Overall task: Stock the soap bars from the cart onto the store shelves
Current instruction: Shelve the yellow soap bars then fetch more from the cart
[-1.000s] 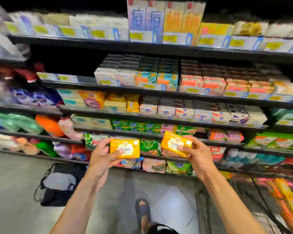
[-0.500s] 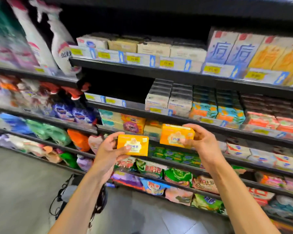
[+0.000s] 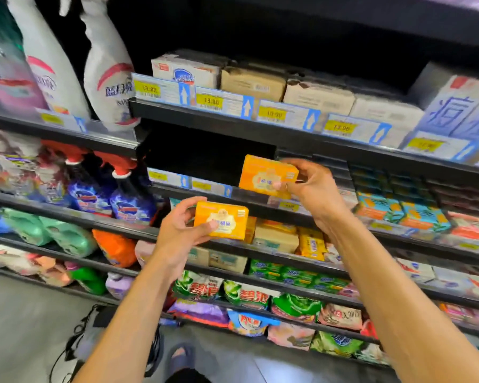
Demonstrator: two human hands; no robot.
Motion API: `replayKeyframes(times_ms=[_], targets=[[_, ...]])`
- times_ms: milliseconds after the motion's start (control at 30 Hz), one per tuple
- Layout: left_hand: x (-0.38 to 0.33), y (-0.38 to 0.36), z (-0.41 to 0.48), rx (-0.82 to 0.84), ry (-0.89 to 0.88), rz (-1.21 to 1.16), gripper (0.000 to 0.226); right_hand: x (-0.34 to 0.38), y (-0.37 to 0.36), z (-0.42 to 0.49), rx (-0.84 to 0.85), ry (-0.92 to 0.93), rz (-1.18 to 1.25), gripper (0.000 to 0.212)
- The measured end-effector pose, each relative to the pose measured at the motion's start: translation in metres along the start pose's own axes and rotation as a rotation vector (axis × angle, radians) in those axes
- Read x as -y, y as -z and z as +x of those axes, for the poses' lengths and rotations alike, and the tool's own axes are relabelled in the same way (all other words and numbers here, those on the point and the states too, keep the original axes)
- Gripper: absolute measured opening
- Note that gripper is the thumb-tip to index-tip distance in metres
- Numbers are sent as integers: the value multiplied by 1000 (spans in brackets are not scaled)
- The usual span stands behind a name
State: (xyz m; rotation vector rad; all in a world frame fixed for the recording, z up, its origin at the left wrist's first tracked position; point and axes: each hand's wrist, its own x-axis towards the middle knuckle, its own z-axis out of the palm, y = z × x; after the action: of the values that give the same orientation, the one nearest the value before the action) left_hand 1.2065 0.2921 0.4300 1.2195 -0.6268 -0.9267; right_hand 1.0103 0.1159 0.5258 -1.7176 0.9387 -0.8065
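Hands both grip soap: the right hand point(image 3: 313, 186) has raised the upper bar point(image 3: 266, 175) to the dark shelf gap point(image 3: 205, 153) at its 10 o'clock, the left hand point(image 3: 177, 233) holds the lower bar point(image 3: 221, 221) at 7 o'clock, so shelving looks imminent.

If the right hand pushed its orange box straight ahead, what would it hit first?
Probably nothing at once. The right hand aims its orange cardboard soap box into the dark empty gap above the black metal shelf. The way looks free, though shadow hides how deep the gap is.
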Motion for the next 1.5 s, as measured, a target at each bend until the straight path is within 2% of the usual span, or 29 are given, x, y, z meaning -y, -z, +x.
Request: replayKeyframes(times_ms=[100, 167, 233, 333, 533, 667, 900, 1133, 1367, 1500], targets=[[0, 11, 22, 49, -32, -1, 54, 4, -18, 28, -27, -45, 28, 40], [0, 17, 35, 67, -55, -9, 52, 3, -27, 50, -90, -103, 29, 33], [1, 23, 44, 82, -67, -17, 51, 0, -33, 68, -146, -143, -15, 36], [4, 31, 52, 111, -87, -11, 51, -2, -38, 96, -80, -89, -97, 16], [12, 42, 56, 143, -108, -20, 58, -12, -42, 139, 114, -41, -442, 55], [16, 47, 56, 148, -103, -32, 61, -16, -41, 144, 106, -5, -595, 56], [16, 50, 52, 151, -110, -20, 63, -22, -34, 154, 133, -22, -705, 57], [8, 47, 52, 135, -131, -29, 65, -25, -32, 154, 161, 16, -743, 49], [0, 42, 55, 138, -133, -22, 56, -23, -30, 146, 163, 29, -755, 48], [-9, 37, 55, 147, -142, -18, 58, -17, -28, 134, 188, 45, -762, 58]])
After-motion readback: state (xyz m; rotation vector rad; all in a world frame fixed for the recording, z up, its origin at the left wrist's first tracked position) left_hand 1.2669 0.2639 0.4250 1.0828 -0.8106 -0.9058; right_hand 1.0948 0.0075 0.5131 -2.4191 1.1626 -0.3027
